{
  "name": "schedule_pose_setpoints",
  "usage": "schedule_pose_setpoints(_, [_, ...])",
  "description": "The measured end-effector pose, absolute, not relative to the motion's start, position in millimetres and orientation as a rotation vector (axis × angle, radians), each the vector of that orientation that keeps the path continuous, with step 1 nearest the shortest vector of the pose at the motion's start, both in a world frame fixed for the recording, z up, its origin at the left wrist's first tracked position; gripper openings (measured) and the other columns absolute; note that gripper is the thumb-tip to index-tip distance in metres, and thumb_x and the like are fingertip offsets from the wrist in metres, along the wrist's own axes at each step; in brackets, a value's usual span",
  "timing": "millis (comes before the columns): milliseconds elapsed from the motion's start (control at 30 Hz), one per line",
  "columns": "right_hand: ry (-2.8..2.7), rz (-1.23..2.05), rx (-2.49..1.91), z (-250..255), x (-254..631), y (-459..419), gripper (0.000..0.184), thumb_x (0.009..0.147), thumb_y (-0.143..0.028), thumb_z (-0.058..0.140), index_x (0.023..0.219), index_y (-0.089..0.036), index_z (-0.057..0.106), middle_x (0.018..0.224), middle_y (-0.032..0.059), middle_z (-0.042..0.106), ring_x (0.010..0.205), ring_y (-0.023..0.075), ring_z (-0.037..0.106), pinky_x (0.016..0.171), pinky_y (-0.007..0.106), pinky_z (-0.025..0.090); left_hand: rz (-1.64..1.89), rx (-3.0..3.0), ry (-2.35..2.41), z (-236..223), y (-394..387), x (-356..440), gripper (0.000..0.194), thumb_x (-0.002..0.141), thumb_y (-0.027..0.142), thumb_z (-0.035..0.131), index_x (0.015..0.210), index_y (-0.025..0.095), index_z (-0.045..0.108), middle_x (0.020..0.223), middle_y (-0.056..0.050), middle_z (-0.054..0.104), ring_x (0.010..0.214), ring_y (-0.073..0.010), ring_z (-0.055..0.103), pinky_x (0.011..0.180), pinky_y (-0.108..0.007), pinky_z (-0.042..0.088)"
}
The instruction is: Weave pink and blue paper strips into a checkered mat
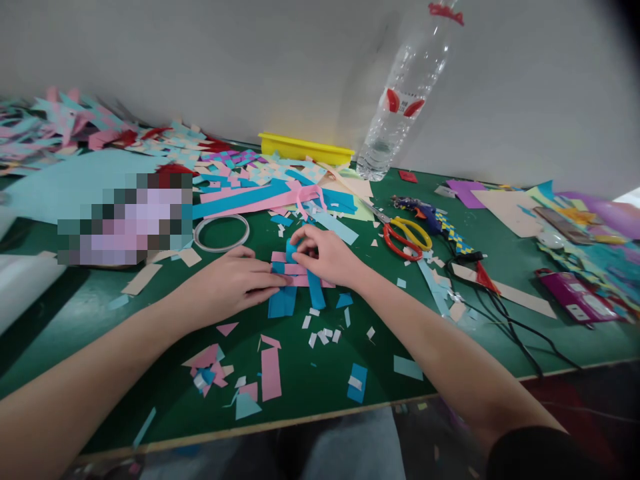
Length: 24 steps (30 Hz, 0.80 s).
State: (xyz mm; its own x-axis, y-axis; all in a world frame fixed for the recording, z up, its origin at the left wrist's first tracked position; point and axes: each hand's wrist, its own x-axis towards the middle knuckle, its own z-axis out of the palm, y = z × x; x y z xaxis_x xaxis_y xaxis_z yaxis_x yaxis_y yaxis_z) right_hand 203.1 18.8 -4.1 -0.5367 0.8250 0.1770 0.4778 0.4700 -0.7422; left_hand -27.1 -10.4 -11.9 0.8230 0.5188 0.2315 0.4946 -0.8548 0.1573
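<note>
A small weave of pink and blue paper strips [296, 269] lies on the green table in front of me. My left hand [239, 283] rests at its left side, fingers stretched out and their tips touching the strips. From the right, my right hand [325, 253] pinches the upper end of a blue paper strip [316, 291], which curls up over the pink ones. The lower ends of the blue strips hang down toward me. Part of the weave is hidden beneath my fingers.
Scissors [406, 235] with red and yellow handles lie right of my hands. A roll of tape [221, 233] sits to the left. Behind stand a leaning plastic bottle [400, 107] and a yellow tray [307, 149]. Paper scraps [271, 373] litter the table; cables [505, 310] run at right.
</note>
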Motion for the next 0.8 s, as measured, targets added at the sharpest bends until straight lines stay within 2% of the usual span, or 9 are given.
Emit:
schedule_pose_setpoints(200, [-2.15,0.953,-1.121,-7.3,205.0,20.3,0.011,0.082,-0.019,0.057,0.093,-0.019,0.059,0.08,0.0004,0.07,0.07,0.0127,0.06,0.074,0.029,0.046,0.45,2.914,0.782,-12.4,-10.1,-26.7,0.042,0.105,0.036,0.031,0.115,0.025,0.07,0.094,-0.001,0.075,0.082,-0.016,0.065,0.083,-0.034,0.036])
schedule_pose_setpoints(433, [-2.156,0.98,-1.096,-4.5,206.0,20.1,0.009,0.077,-0.015,0.056,0.084,-0.018,0.061,0.073,-0.0017,0.064,0.064,0.0103,0.056,0.069,0.027,0.044,0.444,2.914,0.802,-11.3,-11.1,-25.5,0.044,0.106,0.038,0.029,0.114,0.025,0.07,0.094,-0.001,0.075,0.079,-0.0154,0.065,0.083,-0.034,0.036])
schedule_pose_setpoints(667, [-2.162,1.003,-1.084,-2.4,206.6,19.1,0.01,0.078,-0.015,0.057,0.085,-0.017,0.063,0.075,-0.0006,0.066,0.066,0.0102,0.057,0.07,0.027,0.045,0.429,2.914,0.804,-10.9,-11.1,-25.3,0.045,0.106,0.04,0.027,0.114,0.026,0.069,0.098,-0.001,0.076,0.082,-0.0158,0.066,0.085,-0.035,0.036])
schedule_pose_setpoints(800, [-2.17,0.998,-1.072,-1.9,205.8,17.8,0.009,0.079,-0.014,0.058,0.085,-0.016,0.064,0.074,-0.0006,0.067,0.066,0.0097,0.057,0.071,0.027,0.044,0.451,2.931,0.808,-11.1,-11.1,-24.9,0.04,0.105,0.037,0.031,0.116,0.026,0.068,0.098,0.0,0.076,0.078,-0.016,0.065,0.084,-0.035,0.037])
